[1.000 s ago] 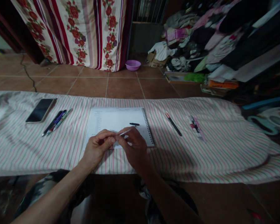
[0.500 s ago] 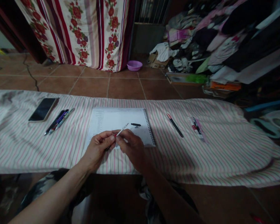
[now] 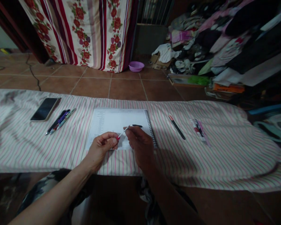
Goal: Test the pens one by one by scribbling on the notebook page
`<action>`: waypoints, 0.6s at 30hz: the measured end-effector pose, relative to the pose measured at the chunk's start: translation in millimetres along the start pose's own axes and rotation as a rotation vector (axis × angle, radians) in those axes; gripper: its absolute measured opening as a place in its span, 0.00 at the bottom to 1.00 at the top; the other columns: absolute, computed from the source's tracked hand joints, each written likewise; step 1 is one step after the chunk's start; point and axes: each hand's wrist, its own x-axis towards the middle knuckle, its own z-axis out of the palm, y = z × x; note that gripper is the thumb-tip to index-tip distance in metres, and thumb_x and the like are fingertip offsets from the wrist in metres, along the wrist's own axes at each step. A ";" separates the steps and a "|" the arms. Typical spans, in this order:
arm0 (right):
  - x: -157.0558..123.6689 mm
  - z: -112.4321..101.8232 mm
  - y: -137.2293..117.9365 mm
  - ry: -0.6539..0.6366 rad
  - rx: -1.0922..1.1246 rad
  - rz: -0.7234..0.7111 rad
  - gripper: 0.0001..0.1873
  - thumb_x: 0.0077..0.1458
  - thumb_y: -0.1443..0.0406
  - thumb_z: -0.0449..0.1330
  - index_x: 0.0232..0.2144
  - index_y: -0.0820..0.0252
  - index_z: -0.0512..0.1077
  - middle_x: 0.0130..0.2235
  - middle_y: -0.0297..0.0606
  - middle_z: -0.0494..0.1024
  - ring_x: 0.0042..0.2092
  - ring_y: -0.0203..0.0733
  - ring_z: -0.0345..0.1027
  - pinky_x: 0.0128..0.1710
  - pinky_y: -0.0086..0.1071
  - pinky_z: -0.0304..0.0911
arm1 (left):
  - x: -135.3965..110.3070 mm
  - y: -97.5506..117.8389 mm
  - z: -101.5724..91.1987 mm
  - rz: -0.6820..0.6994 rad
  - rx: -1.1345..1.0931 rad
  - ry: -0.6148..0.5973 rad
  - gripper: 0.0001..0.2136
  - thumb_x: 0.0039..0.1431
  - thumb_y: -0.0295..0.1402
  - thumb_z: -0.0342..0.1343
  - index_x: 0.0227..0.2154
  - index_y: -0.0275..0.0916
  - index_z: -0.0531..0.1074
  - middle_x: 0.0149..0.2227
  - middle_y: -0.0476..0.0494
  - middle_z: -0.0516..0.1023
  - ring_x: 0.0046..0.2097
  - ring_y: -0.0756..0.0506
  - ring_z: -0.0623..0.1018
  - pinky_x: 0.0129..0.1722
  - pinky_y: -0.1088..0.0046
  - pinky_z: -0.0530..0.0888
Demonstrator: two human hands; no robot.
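Observation:
Over the notebook's lower part, my left hand [image 3: 105, 143] is closed, pinching the red end of a thin white pen refill [image 3: 122, 132]. The refill slants up to the right, and its dark tip lies at the fingers of my right hand [image 3: 140, 142]. That hand is closed, with thumb and forefinger pinched at the tip. Whether a small part is also between those fingers cannot be made out. An open spiral notebook [image 3: 117, 117] lies beneath both hands. On its page, just beyond my right hand, rests a short black pen part [image 3: 137, 125].
A phone [image 3: 45, 109] and several pens [image 3: 61, 122] lie left on the striped cloth [image 3: 178, 165]. To the right are a black pen with an orange end [image 3: 177, 127] and a clear packet of pens [image 3: 200, 132]. A purple basin [image 3: 136, 66] stands on the floor beyond.
My right hand has moved right, from beside my left hand to the refill's tip. More of the white refill shows between the hands. The view has shifted slightly.

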 end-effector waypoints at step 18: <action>-3.8 5.6 -4.0 0.069 -0.022 -0.162 0.02 0.51 0.68 0.57 0.27 0.57 0.69 0.31 0.34 0.70 0.33 0.35 0.67 0.30 0.29 0.68 | 1.5 1.8 1.6 0.019 0.088 -0.052 0.10 0.48 0.39 0.61 0.29 0.36 0.73 0.18 0.51 0.71 0.22 0.52 0.68 0.27 0.75 0.63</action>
